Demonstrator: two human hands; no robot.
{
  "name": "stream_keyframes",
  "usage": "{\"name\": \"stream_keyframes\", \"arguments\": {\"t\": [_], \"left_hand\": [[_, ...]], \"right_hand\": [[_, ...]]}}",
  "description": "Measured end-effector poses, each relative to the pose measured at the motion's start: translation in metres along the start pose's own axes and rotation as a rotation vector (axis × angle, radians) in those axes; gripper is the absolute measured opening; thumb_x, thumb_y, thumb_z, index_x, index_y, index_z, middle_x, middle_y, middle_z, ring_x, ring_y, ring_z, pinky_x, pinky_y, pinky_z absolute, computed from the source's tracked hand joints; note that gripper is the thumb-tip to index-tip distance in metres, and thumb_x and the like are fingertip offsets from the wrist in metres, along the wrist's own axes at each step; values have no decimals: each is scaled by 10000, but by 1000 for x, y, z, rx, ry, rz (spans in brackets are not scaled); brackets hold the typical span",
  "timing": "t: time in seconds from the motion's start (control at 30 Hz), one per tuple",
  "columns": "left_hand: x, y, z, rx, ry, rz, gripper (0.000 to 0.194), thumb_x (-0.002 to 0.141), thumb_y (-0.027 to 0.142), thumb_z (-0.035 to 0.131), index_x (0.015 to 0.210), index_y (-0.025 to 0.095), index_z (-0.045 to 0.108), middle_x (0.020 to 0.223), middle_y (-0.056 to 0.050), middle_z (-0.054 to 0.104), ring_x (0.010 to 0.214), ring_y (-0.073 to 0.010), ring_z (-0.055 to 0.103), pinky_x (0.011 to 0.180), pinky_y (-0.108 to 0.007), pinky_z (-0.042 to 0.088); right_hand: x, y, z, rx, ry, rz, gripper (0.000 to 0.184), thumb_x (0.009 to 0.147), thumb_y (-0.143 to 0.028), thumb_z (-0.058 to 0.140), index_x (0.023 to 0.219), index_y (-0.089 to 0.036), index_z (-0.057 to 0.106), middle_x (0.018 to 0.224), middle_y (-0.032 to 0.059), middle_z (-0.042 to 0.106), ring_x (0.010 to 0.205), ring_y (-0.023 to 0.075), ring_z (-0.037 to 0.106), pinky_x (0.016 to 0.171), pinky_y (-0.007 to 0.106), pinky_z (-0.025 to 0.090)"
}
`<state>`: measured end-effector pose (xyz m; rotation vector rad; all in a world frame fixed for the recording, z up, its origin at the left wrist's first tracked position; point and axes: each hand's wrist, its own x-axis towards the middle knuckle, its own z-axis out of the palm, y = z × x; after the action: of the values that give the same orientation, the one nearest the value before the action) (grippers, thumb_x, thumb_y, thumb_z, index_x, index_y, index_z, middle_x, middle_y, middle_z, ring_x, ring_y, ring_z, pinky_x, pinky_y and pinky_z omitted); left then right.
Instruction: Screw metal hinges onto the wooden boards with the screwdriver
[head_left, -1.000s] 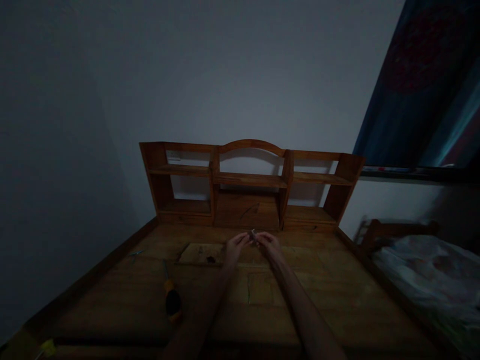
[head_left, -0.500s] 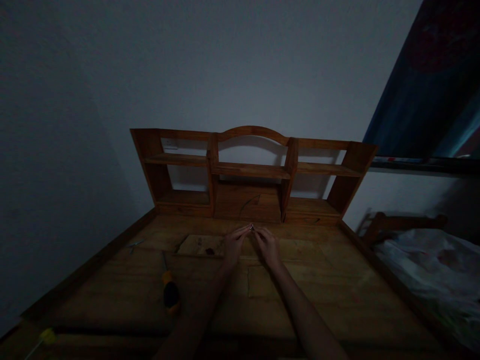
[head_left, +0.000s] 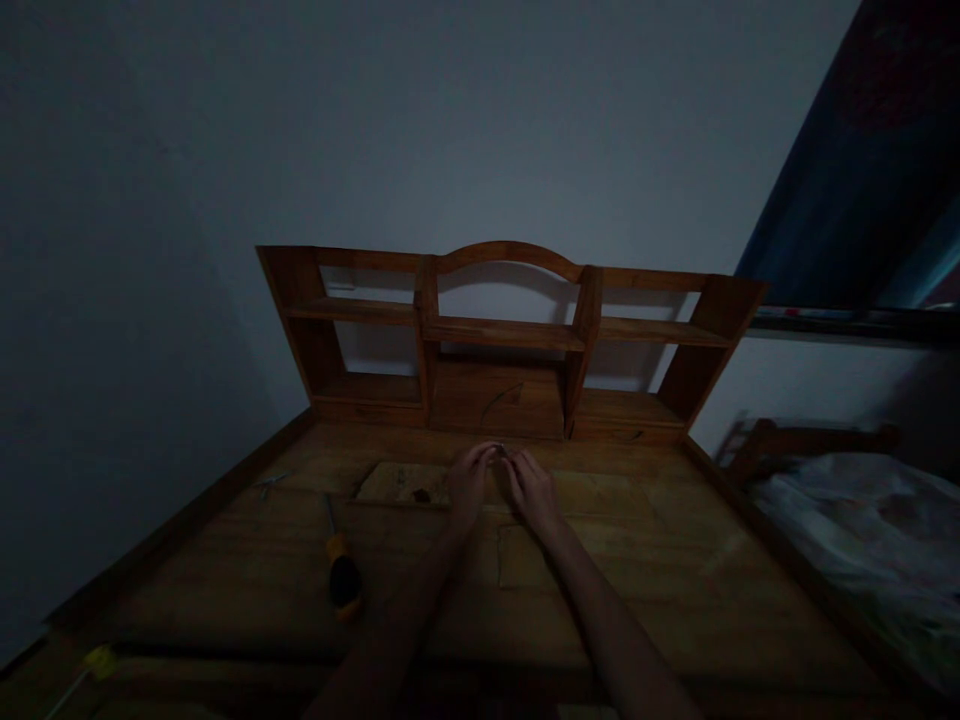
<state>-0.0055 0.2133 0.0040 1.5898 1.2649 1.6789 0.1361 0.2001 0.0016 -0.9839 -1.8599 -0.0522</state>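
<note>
My left hand and my right hand meet at the fingertips over the far middle of a wooden desk. Pinched between them is a small metal piece, too small and dark to name. Fingers of both hands are closed on it. To the left of my forearms lies a screwdriver with an orange and black handle, its shaft pointing away from me. Farther left on the desk rests a thin metal item, its kind unclear in the dim light.
A wooden shelf unit stands along the desk's back edge against the wall. A yellow-handled tool lies at the lower left. On the right are a wooden chair or bed frame and a pale plastic covering.
The small metal piece has turned slightly between my fingertips and glints less. My left fingers have curled a little. The view has shifted slightly; the tools lie as before.
</note>
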Motion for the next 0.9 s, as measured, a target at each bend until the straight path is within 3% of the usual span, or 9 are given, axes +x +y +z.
{"name": "stream_keyframes", "arguments": {"t": [0.17,0.37,0.67,0.9], "left_hand": [[0,-3,-1,-40,-25,-33,298,938,361,513,1102,223,720,1133,-57,735,1060,-203,685,990,-361,517],[-3,-1,0,-71,-167,95,371,955,278,428,1223,225,679,1296,-56,662,1207,-187,614,1108,-379,434],[-4,7,0,-266,-306,5,370,862,248,534,1184,169,697,1236,-87,693,1171,-223,641,1086,-387,464],[-8,19,1,-266,-285,-19,324,874,311,590,1137,175,722,1203,-91,709,1134,-228,663,1056,-408,494]], "right_hand": [[1,-4,0,-18,-7,-4,238,1020,-227,379,1093,-203,604,978,95,653,899,209,641,807,327,525],[1,-7,0,-20,-34,-21,246,1021,-213,364,1081,-189,602,993,98,650,924,208,638,817,320,521],[1,-2,-4,2,23,22,274,1023,-272,389,1118,-224,641,1036,88,687,934,203,669,822,317,535],[-2,2,-5,-23,52,39,255,1018,-319,429,1082,-215,652,998,81,710,891,207,682,787,316,531]]}}
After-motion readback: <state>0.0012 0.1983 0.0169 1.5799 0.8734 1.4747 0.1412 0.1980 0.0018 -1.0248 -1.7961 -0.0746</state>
